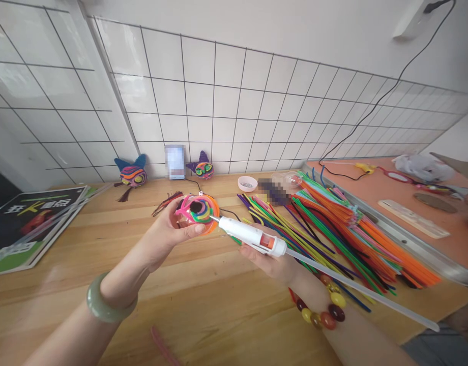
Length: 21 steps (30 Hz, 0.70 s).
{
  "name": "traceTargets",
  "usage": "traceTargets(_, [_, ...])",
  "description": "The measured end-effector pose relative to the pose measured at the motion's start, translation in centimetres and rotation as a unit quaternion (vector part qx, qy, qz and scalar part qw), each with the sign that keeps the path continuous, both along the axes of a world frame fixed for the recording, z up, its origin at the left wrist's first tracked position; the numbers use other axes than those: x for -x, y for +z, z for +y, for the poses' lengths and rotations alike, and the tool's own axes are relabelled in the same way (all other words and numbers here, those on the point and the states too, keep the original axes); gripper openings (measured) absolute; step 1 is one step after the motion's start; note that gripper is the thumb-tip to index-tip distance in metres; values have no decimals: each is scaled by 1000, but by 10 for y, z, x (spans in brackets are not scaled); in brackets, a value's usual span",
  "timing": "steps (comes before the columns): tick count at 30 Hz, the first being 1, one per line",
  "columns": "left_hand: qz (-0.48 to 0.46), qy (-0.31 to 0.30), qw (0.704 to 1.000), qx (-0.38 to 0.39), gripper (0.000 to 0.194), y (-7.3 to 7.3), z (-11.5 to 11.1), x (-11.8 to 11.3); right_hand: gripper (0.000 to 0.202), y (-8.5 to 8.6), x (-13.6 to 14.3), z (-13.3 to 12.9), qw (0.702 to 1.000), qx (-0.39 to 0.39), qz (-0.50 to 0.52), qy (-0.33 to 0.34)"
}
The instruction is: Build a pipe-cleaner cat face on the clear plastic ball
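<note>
Between the thumb and fingers of my left hand (167, 229) is a round craft piece (205, 209) of coiled pipe cleaners in pink, orange, green, yellow and blue, with a dark hole in it. My right hand (270, 262) is wrapped round a white hot glue gun (253, 235), and a long glue stick (363, 284) sticks out of its back end. The gun's metal nozzle points left and meets, or nearly meets, the coiled strips. My right fingers are partly hidden beneath the gun.
Bundles of coloured pipe cleaners (333, 229) lie at the right. Two finished-looking animal faces (133, 173) and a phone (175, 162) lean on the tiled wall. A small pink bowl (247, 183) stands at the back. Magazines (39, 223) lie left; an orange-topped surface (390, 193) adjoins right.
</note>
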<state>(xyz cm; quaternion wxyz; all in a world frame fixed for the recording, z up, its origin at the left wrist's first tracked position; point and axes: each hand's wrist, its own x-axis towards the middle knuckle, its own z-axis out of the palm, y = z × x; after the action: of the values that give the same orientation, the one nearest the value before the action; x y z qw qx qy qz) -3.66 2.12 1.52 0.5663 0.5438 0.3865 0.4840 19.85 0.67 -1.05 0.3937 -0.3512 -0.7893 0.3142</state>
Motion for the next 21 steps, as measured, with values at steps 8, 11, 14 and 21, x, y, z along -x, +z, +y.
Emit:
traceTargets(8, [3,17,1000,8,66,3,-1,-2,18,0,2,2,1000,5,-3,3])
traceTargets(11, [3,24,1000,9,66,3,-1,-2,17,1,1,1,1000,13,-8,8])
traceTargets(14, [5,27,1000,11,67,3,-1,-1,18,0,0,1,1000,7,-6,7])
traceTargets(21, [8,26,1000,15,67,3,-1,-2,18,-1,0,2,1000,-11,-9,4])
